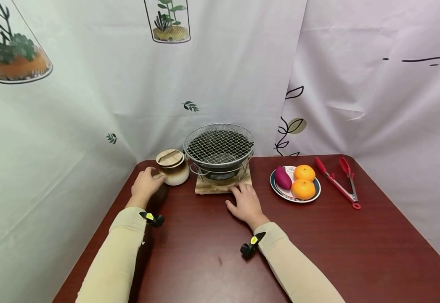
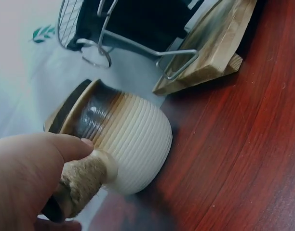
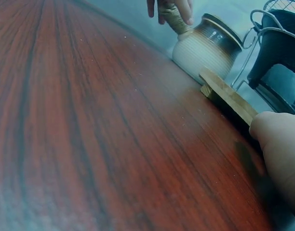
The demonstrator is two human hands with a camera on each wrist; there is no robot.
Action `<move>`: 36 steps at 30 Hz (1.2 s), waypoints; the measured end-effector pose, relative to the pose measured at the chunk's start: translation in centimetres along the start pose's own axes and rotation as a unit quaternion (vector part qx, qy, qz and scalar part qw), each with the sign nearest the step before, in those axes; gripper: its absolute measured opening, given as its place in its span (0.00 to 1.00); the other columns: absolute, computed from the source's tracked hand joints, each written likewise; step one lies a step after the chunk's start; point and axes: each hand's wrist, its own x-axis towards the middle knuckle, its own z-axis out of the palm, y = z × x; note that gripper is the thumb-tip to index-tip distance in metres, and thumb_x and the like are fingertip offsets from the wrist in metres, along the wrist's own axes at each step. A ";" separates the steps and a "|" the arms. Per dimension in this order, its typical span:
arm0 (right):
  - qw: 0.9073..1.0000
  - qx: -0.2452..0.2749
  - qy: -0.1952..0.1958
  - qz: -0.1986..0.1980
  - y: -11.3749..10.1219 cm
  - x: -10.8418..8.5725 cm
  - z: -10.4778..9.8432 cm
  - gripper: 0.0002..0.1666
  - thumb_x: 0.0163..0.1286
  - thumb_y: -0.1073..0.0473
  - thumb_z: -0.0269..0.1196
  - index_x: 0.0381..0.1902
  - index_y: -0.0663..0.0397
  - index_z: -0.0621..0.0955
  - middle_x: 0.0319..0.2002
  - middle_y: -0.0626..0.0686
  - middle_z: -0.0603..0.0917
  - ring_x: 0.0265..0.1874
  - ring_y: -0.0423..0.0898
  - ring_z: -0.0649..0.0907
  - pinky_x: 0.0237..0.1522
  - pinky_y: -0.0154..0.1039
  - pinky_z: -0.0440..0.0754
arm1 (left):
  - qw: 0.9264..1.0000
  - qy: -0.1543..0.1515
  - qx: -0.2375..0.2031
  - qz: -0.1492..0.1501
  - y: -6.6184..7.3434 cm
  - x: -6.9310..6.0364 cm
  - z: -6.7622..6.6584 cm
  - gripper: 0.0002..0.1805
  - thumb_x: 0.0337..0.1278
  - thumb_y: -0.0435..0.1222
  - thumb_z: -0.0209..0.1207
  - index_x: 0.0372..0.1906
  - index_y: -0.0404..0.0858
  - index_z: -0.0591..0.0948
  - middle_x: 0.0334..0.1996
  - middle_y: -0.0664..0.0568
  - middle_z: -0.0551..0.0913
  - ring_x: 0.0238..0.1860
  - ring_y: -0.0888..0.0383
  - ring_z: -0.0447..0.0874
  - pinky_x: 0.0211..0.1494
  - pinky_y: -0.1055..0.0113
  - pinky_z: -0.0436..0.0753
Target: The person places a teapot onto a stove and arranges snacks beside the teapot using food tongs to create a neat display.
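Note:
A ribbed ceramic pot (image 2: 138, 139), brown at the top and cream below, stands at the table's back left under a wooden lid (image 1: 170, 158). My left hand (image 1: 146, 185) holds its twine-wrapped side handle (image 2: 85, 185), thumb along the near side; some fingers are hidden behind the handle. Beside the pot, a round grill (image 1: 220, 145) with a wire mesh top sits in a wire stand on a wooden board (image 1: 206, 187). My right hand (image 1: 246, 204) rests at the board's front edge with fingers extended. In the right wrist view, only part of this hand (image 3: 282, 144) shows.
Right of the grill, a dark-rimmed plate (image 1: 299, 200) bears two oranges (image 1: 304, 181) and a purple sweet potato-like item (image 1: 282, 178). Red-handled tongs (image 1: 341, 189) lie spread farther right. A printed white cloth (image 1: 227, 75) hangs along the table's back and sides.

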 end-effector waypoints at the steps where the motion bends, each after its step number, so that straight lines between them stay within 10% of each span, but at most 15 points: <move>1: 1.000 0.000 0.000 0.000 0.0 0.0 0.0 0.25 0.65 0.47 0.67 0.57 0.50 0.82 0.55 0.56 0.77 0.57 0.58 0.75 0.63 0.55 0.70 | 1.000 0.000 -0.010 -0.005 0.0 0.1 0.1 0.40 0.63 0.57 0.57 0.72 0.38 0.67 0.66 0.32 0.70 0.65 0.33 0.70 0.60 0.35 0.72; 10: 1.000 -0.008 -0.006 -0.003 0.2 0.1 -0.1 0.25 0.65 0.46 0.66 0.57 0.50 0.83 0.55 0.56 0.78 0.57 0.57 0.76 0.63 0.54 0.70 | 0.998 -0.002 -0.065 -0.020 -0.6 0.6 0.5 0.34 0.61 0.57 0.59 0.66 0.42 0.74 0.65 0.39 0.77 0.64 0.36 0.74 0.61 0.39 0.72; 18: 1.000 -0.009 -0.011 -0.003 0.2 0.1 -0.1 0.26 0.65 0.45 0.66 0.57 0.49 0.82 0.56 0.55 0.77 0.57 0.57 0.76 0.63 0.54 0.70 | 0.999 -0.024 -0.023 -0.001 -0.9 0.8 0.2 0.31 0.63 0.60 0.57 0.62 0.46 0.77 0.56 0.38 0.82 0.49 0.41 0.84 0.47 0.44 0.78; 23: 1.000 -0.003 -0.002 -0.004 0.3 0.1 -0.1 0.25 0.65 0.46 0.66 0.57 0.50 0.83 0.55 0.56 0.78 0.57 0.58 0.76 0.63 0.54 0.70 | 0.996 -0.018 -0.092 0.008 -0.6 0.5 0.3 0.27 0.65 0.53 0.60 0.60 0.41 0.78 0.44 0.39 0.86 0.29 0.51 0.87 0.33 0.59 0.81; 36: 1.000 0.004 -0.008 -0.003 0.2 0.0 0.0 0.25 0.65 0.46 0.66 0.57 0.49 0.83 0.55 0.56 0.77 0.58 0.57 0.75 0.64 0.54 0.69 | 0.983 0.038 -0.178 -0.003 -1.0 0.2 1.4 0.24 0.61 0.50 0.66 0.54 0.37 0.83 0.34 0.45 0.87 0.17 0.57 0.78 0.23 0.64 0.78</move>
